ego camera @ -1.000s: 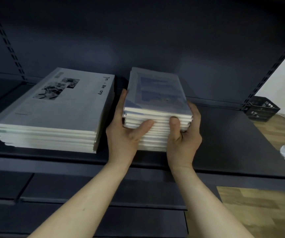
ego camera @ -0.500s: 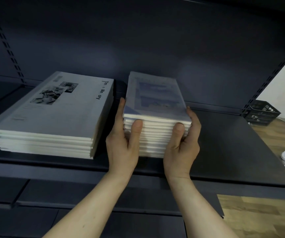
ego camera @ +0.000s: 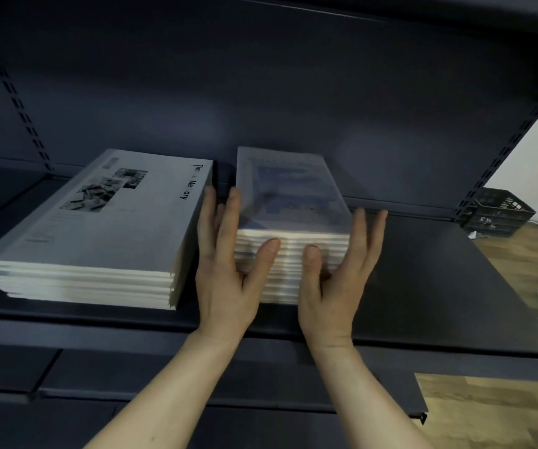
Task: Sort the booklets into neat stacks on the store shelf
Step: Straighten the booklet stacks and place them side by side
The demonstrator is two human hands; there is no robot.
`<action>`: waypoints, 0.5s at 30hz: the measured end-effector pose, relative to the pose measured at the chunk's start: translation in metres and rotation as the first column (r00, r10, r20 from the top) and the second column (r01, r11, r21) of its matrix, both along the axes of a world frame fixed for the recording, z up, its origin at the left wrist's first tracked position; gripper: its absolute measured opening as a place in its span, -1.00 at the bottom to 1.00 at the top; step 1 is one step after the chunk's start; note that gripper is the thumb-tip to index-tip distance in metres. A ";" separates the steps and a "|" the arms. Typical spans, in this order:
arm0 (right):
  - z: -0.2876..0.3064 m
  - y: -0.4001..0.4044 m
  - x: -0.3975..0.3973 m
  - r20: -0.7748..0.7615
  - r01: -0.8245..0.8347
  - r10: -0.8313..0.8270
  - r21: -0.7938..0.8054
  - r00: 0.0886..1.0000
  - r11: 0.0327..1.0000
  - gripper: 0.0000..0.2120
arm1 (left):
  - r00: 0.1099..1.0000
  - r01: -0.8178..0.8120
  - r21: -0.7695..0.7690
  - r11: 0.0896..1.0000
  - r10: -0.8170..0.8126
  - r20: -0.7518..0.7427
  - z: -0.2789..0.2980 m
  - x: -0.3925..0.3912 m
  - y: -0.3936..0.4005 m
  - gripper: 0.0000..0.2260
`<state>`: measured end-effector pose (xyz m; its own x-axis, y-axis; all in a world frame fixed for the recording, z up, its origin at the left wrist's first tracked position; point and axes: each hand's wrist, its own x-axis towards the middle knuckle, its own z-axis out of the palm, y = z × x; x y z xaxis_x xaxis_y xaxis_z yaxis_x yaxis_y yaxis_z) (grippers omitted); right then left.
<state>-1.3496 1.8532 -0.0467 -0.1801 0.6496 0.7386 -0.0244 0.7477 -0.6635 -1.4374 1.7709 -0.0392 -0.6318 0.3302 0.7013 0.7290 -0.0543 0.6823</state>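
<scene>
Your left hand (ego camera: 228, 267) and right hand (ego camera: 335, 270), fingers straight, flank the small booklet stack (ego camera: 290, 202) on the shelf (ego camera: 423, 286), thumbs against its front edge. An uneven push could skew it toward the large stack (ego camera: 99, 222).

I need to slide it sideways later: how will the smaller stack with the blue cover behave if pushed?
The smaller stack is many loose booklets, so it would probably shear or fan rather than move as one. Its glossy top cover looks slippery. Both hands flanking it suggest it needs side support.
</scene>
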 end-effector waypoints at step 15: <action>-0.006 0.002 -0.001 -0.003 -0.057 0.057 -0.120 0.998 0.991 -0.35 | 0.984 0.046 0.065 0.997 -0.057 0.172 -0.008 0.003 0.003 -0.49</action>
<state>-1.3505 1.8547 -0.0527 -0.2196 0.7219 0.6562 -0.0646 0.6604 -0.7482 -1.4342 1.7742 -0.0473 -0.7286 0.3256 0.6026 0.5953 -0.1340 0.7922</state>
